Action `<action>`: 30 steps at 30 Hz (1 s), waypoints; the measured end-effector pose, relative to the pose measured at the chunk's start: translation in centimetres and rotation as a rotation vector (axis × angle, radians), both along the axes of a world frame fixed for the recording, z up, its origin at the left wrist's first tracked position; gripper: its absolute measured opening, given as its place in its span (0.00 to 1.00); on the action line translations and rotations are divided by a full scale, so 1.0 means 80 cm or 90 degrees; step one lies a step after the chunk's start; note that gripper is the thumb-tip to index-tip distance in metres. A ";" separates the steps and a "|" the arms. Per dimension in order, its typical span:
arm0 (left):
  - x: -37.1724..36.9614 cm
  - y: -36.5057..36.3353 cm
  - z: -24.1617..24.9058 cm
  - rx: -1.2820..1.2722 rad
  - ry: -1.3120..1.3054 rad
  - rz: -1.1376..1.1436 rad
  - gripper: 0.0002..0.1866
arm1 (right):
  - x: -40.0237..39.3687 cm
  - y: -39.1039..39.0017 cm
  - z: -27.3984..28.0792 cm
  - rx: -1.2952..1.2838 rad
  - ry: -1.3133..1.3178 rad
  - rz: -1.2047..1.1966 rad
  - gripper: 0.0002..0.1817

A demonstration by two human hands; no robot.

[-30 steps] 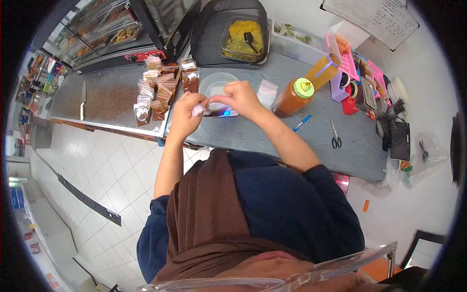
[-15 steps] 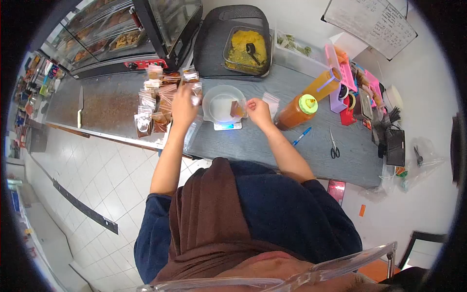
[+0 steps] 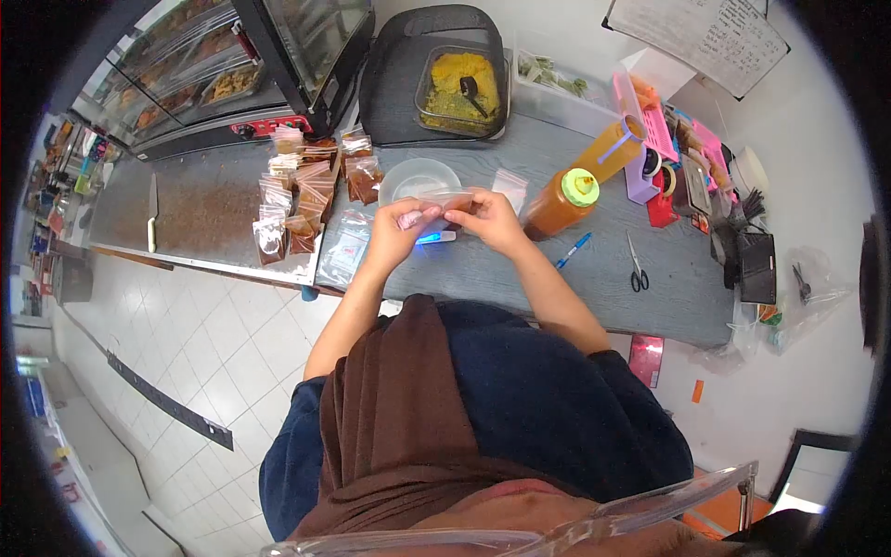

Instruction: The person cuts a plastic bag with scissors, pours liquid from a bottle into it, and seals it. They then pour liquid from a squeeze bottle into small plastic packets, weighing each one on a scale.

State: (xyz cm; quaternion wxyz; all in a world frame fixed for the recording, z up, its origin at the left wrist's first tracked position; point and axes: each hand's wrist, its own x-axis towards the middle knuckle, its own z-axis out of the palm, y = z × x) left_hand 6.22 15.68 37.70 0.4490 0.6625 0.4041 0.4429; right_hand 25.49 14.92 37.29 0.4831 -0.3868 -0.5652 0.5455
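Observation:
Both hands meet over the near edge of a clear round bowl [image 3: 419,173], pinching a small zip bag [image 3: 447,200] with reddish-brown contents. My left hand [image 3: 397,230] grips the bag's left side, with something pale and crumpled between its fingers. On the right side my right hand [image 3: 489,220] has thumb and fingers closed on the same bag. Beneath them a scale [image 3: 444,237] shows a blue-lit display. Filled sauce bags [image 3: 364,178] lie left of the bowl, flat clear bags [image 3: 347,245] nearer me. Another clear bag [image 3: 510,184] is right of the bowl.
An orange sauce bottle [image 3: 559,209] and a tilted tall container [image 3: 608,150] stand at right, near a blue pen [image 3: 574,251] and scissors [image 3: 637,265]. Behind are a glass dish of yellow food [image 3: 462,88] and a display cabinet [image 3: 306,65]. A knife [image 3: 152,213] lies far left.
My left hand has moved from the filled bags to the bowl and joined my right hand at the small bag. The bag is now held between both hands.

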 end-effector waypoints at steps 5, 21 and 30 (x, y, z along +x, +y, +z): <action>0.003 -0.018 0.024 0.041 -0.017 0.066 0.08 | -0.005 -0.014 0.016 -0.003 0.029 -0.032 0.09; -0.036 -0.052 0.064 0.313 0.189 0.087 0.03 | -0.046 -0.022 0.073 0.261 -0.267 0.038 0.09; -0.108 -0.043 0.022 0.266 0.164 0.344 0.10 | -0.145 0.064 0.033 0.288 -0.348 0.041 0.30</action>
